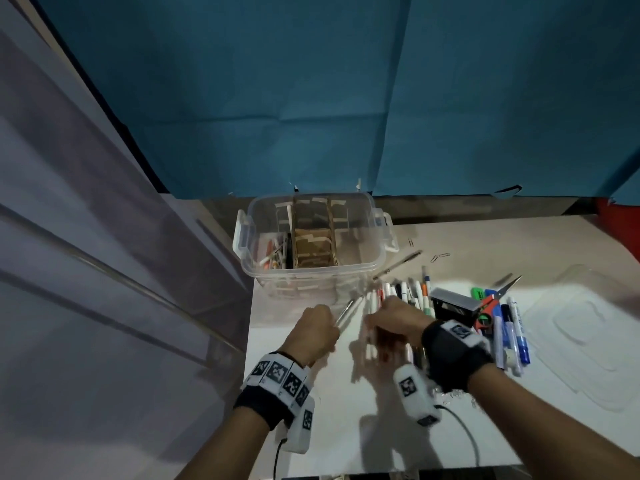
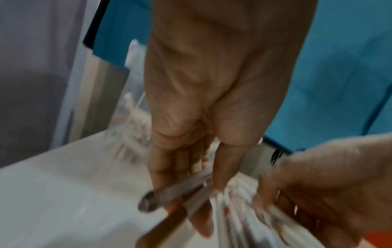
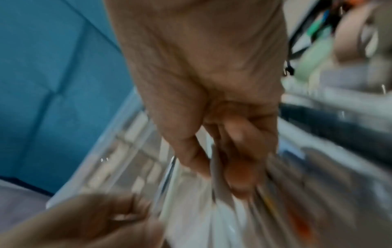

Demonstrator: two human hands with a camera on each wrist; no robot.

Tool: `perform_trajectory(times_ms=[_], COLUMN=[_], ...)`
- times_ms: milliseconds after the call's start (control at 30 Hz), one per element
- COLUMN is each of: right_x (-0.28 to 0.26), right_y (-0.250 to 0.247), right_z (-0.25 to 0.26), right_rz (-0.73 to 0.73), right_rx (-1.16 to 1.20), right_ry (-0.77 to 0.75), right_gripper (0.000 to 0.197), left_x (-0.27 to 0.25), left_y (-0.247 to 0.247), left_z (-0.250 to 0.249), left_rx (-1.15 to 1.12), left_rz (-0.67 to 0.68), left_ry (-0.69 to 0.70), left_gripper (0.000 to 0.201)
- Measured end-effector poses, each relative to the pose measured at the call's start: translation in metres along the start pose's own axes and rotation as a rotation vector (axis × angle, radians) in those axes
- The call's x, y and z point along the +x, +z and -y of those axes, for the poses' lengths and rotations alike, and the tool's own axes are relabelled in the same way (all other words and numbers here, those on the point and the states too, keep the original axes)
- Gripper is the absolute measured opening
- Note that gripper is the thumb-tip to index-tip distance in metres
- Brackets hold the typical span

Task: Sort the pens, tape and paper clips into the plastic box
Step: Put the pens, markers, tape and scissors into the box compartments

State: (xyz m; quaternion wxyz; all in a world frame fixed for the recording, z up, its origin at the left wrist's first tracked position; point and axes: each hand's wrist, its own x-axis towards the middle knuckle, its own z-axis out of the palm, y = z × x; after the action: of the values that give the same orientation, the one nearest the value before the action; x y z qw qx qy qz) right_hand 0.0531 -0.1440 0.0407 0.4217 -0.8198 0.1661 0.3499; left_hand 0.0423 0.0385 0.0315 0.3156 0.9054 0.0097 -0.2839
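The left hand [image 1: 317, 329] is curled round a couple of slim pens [image 1: 346, 311], their ends poking out past the fingers toward the plastic box; in the left wrist view the fingers [image 2: 169, 167] close over a grey-tipped barrel, though the picture is smeared. The right hand [image 1: 394, 320] sits just beside it, fingers bent down into the row of pens, and the right wrist view shows a thin barrel between thumb and fingers [image 3: 239, 169] (blurred, so how many pens it grips I cannot tell).

The white tabletop [image 1: 346, 427] carries everything. At its far left corner stands the clear plastic box [image 1: 311, 244], open, with cardboard dividers [image 1: 313, 251] making compartments; a few pens [image 1: 273, 254] already lie in the left one. To the right lies the clear lid [image 1: 585, 327], flat on the tabletop.

Between box and lid, a row of pens and markers [image 1: 408, 292] fans out beside the hands. Right of them rests a dark tape dispenser [image 1: 450, 306], then red-handled scissors [image 1: 491, 303] lying over a green highlighter [image 1: 478, 293], and several blue and white markers [image 1: 512, 334] side by side. One loose pen [image 1: 398, 265] lies slanted just beside the box's right wall.

Smallest are the paper clips [image 1: 440, 257], a few scattered near the box's right handle, with more in a small heap [image 1: 450, 394] near the right wrist.
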Motion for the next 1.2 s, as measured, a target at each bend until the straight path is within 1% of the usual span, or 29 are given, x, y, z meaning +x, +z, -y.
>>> perform_trajectory(times_ms=[33, 67, 100, 200, 267, 300, 367, 433, 467, 533, 600, 667, 733, 767, 833, 867, 900, 1000, 1067, 1100, 1200], right_x=[-0.008, -0.015, -0.024, -0.039, -0.045, -0.048, -0.05, -0.048, -0.044, -0.033, -0.017, -0.003, 0.007, 0.008, 0.006, 0.003, -0.001, -0.019, -0.031, -0.037, -0.038], right_y=[-0.018, -0.035, -0.052, -0.095, -0.11, -0.111, -0.099, -0.073, -0.058, -0.026, -0.002, 0.01, 0.011, 0.007, -0.006, -0.015, -0.025, -0.055, -0.069, -0.073, -0.063], right_z=[0.0, 0.0, 0.002, 0.014, 0.035, 0.05, 0.083, 0.117, 0.133, 0.16, 0.18, 0.189, 0.188, 0.184, 0.173, 0.167, 0.159, 0.129, 0.106, 0.095, 0.063], right_rz=[0.064, 0.088, 0.073, -0.113, -0.21, -0.223, -0.19, -0.108, -0.064, -0.006, -0.006, -0.031, -0.036, -0.045, -0.063, -0.053, -0.034, 0.032, 0.126, 0.177, 0.227], right_rx=[-0.04, -0.076, -0.102, -0.134, -0.133, -0.117, -0.07, -0.053, -0.047, -0.021, 0.014, 0.015, -0.023, -0.041, -0.064, -0.057, -0.044, -0.087, -0.157, -0.19, -0.344], right_ry=[0.004, -0.001, -0.012, -0.089, -0.174, -0.228, -0.348, -0.434, -0.457, -0.482, -0.481, -0.431, -0.371, -0.365, -0.401, -0.427, -0.447, -0.466, -0.413, -0.369, -0.229], right_gripper=[0.015, 0.016, 0.015, 0.019, 0.026, 0.028, 0.025, 0.022, 0.021, 0.023, 0.025, 0.03, 0.033, 0.032, 0.028, 0.028, 0.028, 0.027, 0.025, 0.025, 0.019], left_x=[-0.008, -0.018, -0.029, -0.052, -0.052, -0.047, -0.037, -0.026, -0.022, -0.012, -0.002, 0.006, 0.003, -0.001, -0.01, -0.013, -0.016, -0.023, -0.023, -0.02, -0.001], left_y=[-0.012, -0.024, -0.038, -0.083, -0.111, -0.122, -0.141, -0.155, -0.159, -0.164, -0.165, -0.162, -0.157, -0.153, -0.145, -0.139, -0.132, -0.1, -0.076, -0.063, -0.024], left_z=[-0.009, -0.018, -0.027, -0.043, -0.043, -0.041, -0.035, -0.03, -0.028, -0.028, -0.029, -0.031, -0.033, -0.035, -0.038, -0.04, -0.041, -0.052, -0.061, -0.064, -0.063], left_rx=[-0.001, -0.014, -0.045, -0.178, -0.248, -0.279, -0.348, -0.369, -0.342, -0.301, -0.225, -0.157, -0.161, -0.164, -0.139, -0.129, -0.151, -0.242, -0.209, -0.184, -0.087], left_rz=[0.026, 0.042, 0.05, 0.008, -0.077, -0.133, -0.235, -0.312, -0.342, -0.423, -0.485, -0.5, -0.534, -0.567, -0.627, -0.628, -0.594, -0.357, -0.21, -0.165, -0.104], left_ry=[0.034, 0.072, 0.107, 0.173, 0.175, 0.153, 0.09, 0.046, 0.036, 0.009, -0.008, -0.02, -0.011, 0.017, 0.121, 0.165, 0.203, 0.307, 0.288, 0.257, 0.153], left_gripper=[0.007, 0.007, 0.008, 0.006, 0.011, 0.016, 0.024, 0.024, 0.021, 0.026, 0.026, 0.035, 0.041, 0.04, 0.036, 0.033, 0.031, 0.029, 0.029, 0.027, 0.023])
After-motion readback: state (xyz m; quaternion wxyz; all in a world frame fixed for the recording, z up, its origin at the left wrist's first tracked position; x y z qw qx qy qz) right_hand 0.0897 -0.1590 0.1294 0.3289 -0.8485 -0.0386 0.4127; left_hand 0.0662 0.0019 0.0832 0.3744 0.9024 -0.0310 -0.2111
